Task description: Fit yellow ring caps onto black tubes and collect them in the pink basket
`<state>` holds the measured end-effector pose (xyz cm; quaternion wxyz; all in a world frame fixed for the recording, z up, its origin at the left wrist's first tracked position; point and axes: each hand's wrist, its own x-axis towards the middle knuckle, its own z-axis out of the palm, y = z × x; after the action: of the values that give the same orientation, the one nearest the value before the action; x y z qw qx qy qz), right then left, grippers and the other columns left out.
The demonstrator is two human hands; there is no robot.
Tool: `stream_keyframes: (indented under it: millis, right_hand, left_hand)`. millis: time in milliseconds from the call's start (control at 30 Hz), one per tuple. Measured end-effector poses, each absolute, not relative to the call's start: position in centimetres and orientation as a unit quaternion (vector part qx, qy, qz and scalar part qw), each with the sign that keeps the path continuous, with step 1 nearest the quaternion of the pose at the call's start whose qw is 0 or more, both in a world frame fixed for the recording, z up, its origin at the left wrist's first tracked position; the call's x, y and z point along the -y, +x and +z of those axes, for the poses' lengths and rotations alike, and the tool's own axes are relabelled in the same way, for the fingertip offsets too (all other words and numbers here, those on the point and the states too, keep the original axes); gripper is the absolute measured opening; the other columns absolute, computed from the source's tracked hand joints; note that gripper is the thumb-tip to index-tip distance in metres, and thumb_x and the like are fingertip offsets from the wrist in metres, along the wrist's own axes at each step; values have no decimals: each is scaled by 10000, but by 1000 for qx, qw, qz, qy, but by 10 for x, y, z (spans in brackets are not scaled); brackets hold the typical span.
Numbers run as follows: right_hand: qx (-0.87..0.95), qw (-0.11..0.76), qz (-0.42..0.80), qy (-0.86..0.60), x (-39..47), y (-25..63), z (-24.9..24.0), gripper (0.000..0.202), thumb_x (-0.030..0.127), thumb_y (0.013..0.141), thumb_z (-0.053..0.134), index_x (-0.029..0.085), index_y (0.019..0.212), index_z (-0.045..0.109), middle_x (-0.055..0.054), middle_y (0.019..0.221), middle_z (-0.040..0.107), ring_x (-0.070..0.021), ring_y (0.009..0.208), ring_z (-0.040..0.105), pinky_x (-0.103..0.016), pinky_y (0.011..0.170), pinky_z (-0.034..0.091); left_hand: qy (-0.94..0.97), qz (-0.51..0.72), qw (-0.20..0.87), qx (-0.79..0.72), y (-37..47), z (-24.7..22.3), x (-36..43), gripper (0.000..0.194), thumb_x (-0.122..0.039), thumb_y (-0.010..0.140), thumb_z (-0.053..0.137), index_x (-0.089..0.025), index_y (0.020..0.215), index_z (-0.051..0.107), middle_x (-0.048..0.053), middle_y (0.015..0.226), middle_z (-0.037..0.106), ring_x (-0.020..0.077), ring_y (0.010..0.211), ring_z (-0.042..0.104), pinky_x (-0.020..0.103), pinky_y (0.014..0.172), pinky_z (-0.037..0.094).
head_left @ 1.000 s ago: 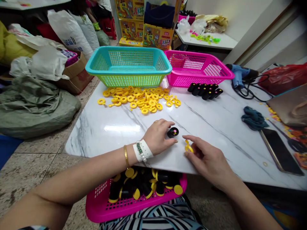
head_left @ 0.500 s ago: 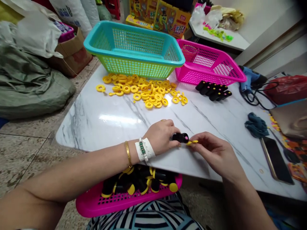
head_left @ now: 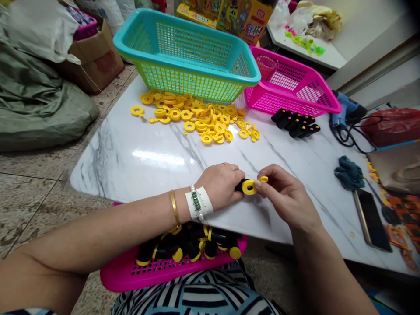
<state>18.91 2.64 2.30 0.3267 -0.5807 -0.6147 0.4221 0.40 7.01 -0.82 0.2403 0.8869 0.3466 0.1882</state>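
Observation:
My left hand is closed around a short black tube, most of it hidden by the fingers. Between thumb and fingertips, my right hand pinches a yellow ring cap with a small tab. The ring faces me at the tube's end and covers it; whether it is pushed on cannot be seen. A heap of loose yellow ring caps lies farther back on the marbled table. In a magenta basket at my lap lie several black tubes with yellow ends.
A turquoise and green basket and a pink basket stand at the back. Several black tubes lie before the pink one. At right are a blue heat gun, a dark cloth and a phone.
My right hand has brought the yellow ring cap left and up against the end of the black tube, turning its ring to face me. The left hand keeps its hold. The view has shifted slightly.

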Motion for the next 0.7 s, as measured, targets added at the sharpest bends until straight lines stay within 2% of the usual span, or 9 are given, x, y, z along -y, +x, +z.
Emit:
stream_keyframes:
  millis: [167, 300, 433, 567, 633, 700]
  right_hand:
    - [535, 336, 517, -578, -32, 182, 13, 258, 408, 825, 686, 230, 858, 502, 38, 691, 589, -116, 514, 553, -247, 484, 477]
    - [510, 374, 517, -578, -26, 175, 11, 292, 434, 829, 677, 235, 870, 466, 53, 702, 569, -111, 492, 572, -255, 472, 506]
    - [518, 363, 520, -574, -24, 173, 11, 297, 458, 853, 643, 231, 892, 456, 55, 703, 562, -96, 485, 557, -227, 446, 480]
    - [534, 348, 512, -576, -27, 177, 9, 261, 439, 891, 601, 232, 934, 447, 89, 624, 519, -65, 400, 469, -175, 354, 371]
    - [531, 357, 515, -571, -28, 177, 8, 255, 429, 889, 603, 237, 944, 444, 101, 614, 500, -58, 380, 437, -163, 331, 342]
    - [513, 370, 535, -561, -27, 175, 6, 280, 438, 866, 627, 243, 952, 445, 103, 631, 503, -61, 377, 441, -169, 324, 349]
  left_hand:
    - [879, 184, 249, -362, 4, -7, -68, 181, -336, 812, 651, -159, 854, 644, 43, 811, 634, 199, 780, 610, 304, 668, 464]
    - [870, 177, 264, -377, 3, -2, -65, 230, -381, 811, 644, -157, 865, 654, 61, 838, 668, 205, 750, 621, 306, 632, 448]
    - [822, 205, 388, -362, 0, 6, -67, 301, -442, 862, 575, -175, 874, 713, 25, 707, 667, 159, 651, 584, 270, 603, 417]
    - [733, 192, 536, -374, 0, 7, -74, 373, -360, 928, 473, -154, 746, 726, -2, 580, 621, 100, 532, 516, 221, 548, 385]
    - [716, 181, 551, -390, 1, 5, -73, 392, -353, 935, 457, -145, 728, 717, -11, 544, 599, 89, 483, 487, 216, 527, 377]
    - [730, 204, 523, -390, 1, 3, -67, 361, -364, 946, 447, -153, 851, 724, -15, 582, 612, 96, 509, 509, 219, 551, 393]
